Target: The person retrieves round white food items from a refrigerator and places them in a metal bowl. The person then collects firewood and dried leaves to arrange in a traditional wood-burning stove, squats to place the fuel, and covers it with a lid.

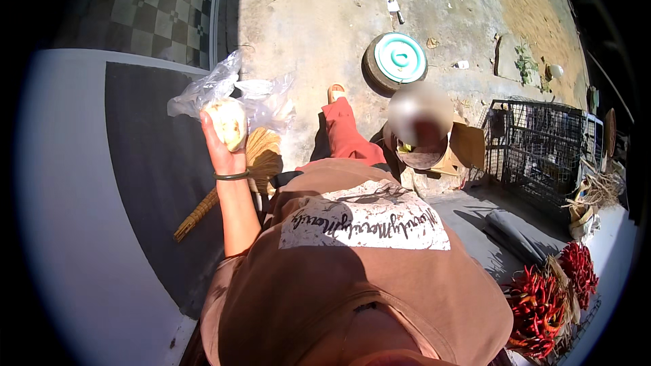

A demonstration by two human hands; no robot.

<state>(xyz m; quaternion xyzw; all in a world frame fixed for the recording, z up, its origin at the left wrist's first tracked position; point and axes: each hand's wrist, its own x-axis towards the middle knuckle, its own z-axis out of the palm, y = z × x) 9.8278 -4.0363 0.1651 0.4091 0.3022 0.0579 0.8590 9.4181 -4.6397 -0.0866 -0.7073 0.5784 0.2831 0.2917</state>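
Note:
My left hand [215,139] is raised at the left, its fingers closed around a pale, rounded, yellowish-white piece of food [230,124] with brownish marks. I cannot make out its exact kind. A thin clear plastic bag [261,98] bunches around the far side of the food and spreads to both sides. A dark bangle [232,176] circles the left wrist. Below and beside that hand lies a straw broom [263,156], partly behind the wrist. My right hand does not show anywhere.
On the concrete ahead sit a round vessel with a turquoise lid [400,58] and a cleaver [392,3]. A black wire cage [532,149] stands at the right, near a blurred patch over a round container [422,157]. Bundled red chillies [538,312] lie lower right.

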